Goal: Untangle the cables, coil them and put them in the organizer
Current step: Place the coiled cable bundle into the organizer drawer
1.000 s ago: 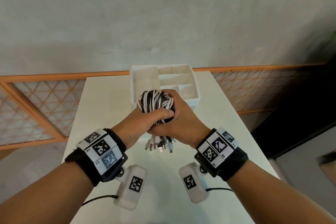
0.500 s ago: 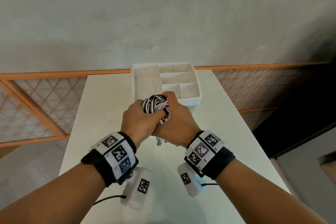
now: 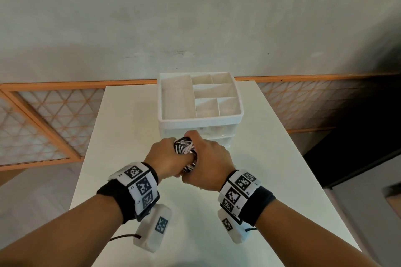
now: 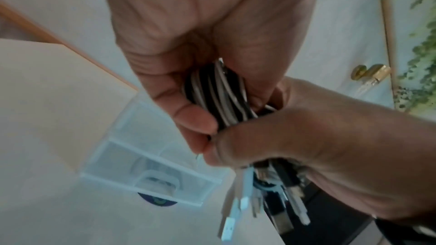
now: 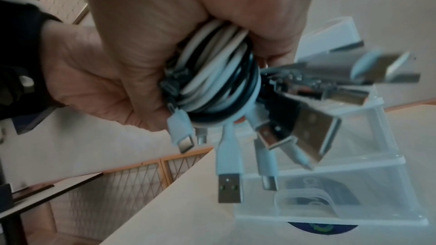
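Above the white surface [image 3: 134,132], both hands met: the left hand [image 3: 167,158] and right hand [image 3: 208,165] had their fingers clamped around one bundle of cables [image 3: 185,150] (black and white, plugs dangling beneath). Just beyond stood the white organizer [image 3: 199,119], against the wall.

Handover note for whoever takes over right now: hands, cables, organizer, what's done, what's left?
Left hand: grips the cable bundle from the left.
Right hand: grips the same bundle from the right.
Cable bundle: black and white cables clamped together between both hands, held above the white table, just in front of the organizer; the USB plugs hang loose underneath.
Organizer: top compartments show no cables in them.
Done: cables gathered into one bunch.
Left: untangle, coil each cable, place them in the compartments.
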